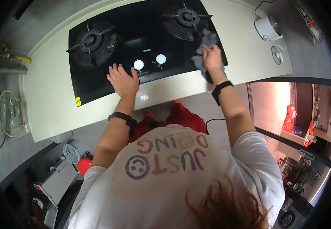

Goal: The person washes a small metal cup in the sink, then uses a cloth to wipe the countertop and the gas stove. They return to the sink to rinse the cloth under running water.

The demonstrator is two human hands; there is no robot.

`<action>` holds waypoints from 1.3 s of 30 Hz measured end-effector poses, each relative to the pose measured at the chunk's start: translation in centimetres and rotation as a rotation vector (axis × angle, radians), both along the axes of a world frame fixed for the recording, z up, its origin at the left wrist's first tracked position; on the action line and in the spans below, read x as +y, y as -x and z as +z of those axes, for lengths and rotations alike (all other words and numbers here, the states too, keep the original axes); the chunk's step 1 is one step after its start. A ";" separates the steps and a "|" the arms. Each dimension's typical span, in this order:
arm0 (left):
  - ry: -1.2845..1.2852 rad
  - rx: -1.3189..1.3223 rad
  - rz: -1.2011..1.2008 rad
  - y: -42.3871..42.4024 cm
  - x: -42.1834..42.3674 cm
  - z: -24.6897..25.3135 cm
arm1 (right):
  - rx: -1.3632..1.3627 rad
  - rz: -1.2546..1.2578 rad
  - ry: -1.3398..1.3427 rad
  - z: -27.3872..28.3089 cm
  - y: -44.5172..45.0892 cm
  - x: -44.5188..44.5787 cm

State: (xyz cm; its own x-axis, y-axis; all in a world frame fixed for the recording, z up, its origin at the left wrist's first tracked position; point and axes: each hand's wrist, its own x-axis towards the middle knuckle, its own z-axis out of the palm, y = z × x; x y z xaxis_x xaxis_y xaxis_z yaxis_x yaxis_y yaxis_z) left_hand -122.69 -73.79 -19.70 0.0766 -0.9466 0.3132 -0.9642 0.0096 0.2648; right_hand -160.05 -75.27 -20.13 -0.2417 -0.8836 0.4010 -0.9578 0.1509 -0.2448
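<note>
My right hand (pixel 212 57) grips a crumpled grey cloth (pixel 209 37) on the right side of a black glass gas hob (pixel 131 25). Part of the cloth hangs toward the hob's front edge. Flat on the front of the glass lies my left hand (pixel 122 80), its fingers apart and nothing in it. Just right of it are two white control knobs, the left knob (pixel 138 65) and the right knob (pixel 161 59). Beyond my hands stand the left burner (pixel 90 43) and the right burner (pixel 187 17), each with a dark pan support.
A pale countertop (pixel 51 94) surrounds the hob. At its right end are a white electric pot (pixel 268 28) with a cord and a glass lid (pixel 276 55). More glass lids (pixel 9 114) hang at the left wall, below a gas pipe with a yellow part (pixel 24 59).
</note>
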 end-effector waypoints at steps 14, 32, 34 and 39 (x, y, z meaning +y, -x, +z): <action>0.020 0.001 0.017 0.5 0.1 0.3 | -0.256 -0.100 -0.091 -0.2 1.9 -2.7; 0.033 -0.041 0.015 0.4 0.0 0.2 | -0.228 -0.141 -0.180 1.0 4.0 -3.3; 0.020 -0.049 0.016 0.7 0.2 0.4 | -0.177 -0.032 -0.141 -0.1 1.8 -2.4; 0.032 -0.050 0.012 0.7 -0.5 0.4 | -0.274 -0.074 -0.153 2.1 2.9 -3.6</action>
